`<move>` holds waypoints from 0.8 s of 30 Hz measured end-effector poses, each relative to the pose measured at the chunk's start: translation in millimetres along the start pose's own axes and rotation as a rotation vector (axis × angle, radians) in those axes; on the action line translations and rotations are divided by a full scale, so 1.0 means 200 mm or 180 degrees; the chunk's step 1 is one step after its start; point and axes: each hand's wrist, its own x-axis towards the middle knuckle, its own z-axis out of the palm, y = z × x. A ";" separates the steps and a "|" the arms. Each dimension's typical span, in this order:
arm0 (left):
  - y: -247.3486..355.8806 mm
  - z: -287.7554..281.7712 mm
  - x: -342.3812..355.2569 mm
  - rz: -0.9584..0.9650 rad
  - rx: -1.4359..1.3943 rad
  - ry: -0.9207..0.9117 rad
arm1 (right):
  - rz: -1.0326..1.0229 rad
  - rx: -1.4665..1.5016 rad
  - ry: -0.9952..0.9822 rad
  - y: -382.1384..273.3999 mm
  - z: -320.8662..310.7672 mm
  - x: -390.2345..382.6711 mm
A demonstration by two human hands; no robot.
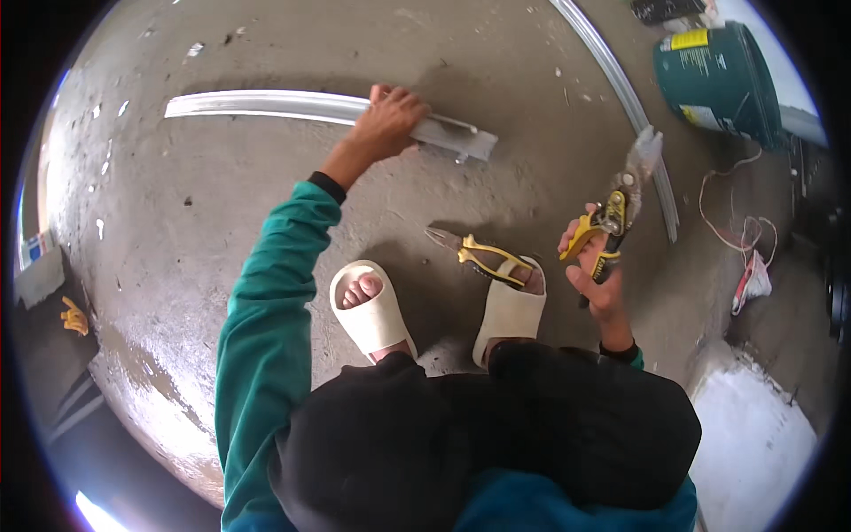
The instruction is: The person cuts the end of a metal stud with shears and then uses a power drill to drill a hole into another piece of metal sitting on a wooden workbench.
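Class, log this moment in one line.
left hand: gripping metal channel | right hand: holding yellow-handled snips | pliers: at right slipper

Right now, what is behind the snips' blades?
Behind the snips, a long metal strip lies on the floor, visible above and below the blades. The stretch directly behind them is covered and cannot be seen.

The floor (266,182) is rough grey concrete, with pale specks (194,50) toward eleven o'clock and a bright sheen (191,448) toward eight. At two o'clock a green bucket (709,84) lies tipped over, a white wall (780,44) behind it. A pale cord (705,197) loops over the floor at three, and a ragged-edged white slab (753,443) sits at four. A grey block (40,282) and a yellow glove (74,317) lie at nine. Near eight, white light (96,512) glares beside a dark area (133,465).
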 end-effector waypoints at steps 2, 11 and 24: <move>0.02 -0.08 0.02 -0.0027 -0.0249 0.0087 | 0.0070 -0.0080 -0.0058 0.01 -0.05 -0.03; 0.02 -0.28 -0.07 -0.0111 -0.0429 0.0630 | 0.1381 -0.2084 -0.0475 0.07 -0.29 -0.26; -0.01 -0.37 -0.10 0.0009 -0.0604 0.0856 | 0.0803 -0.3999 -0.1311 0.27 -0.48 -0.06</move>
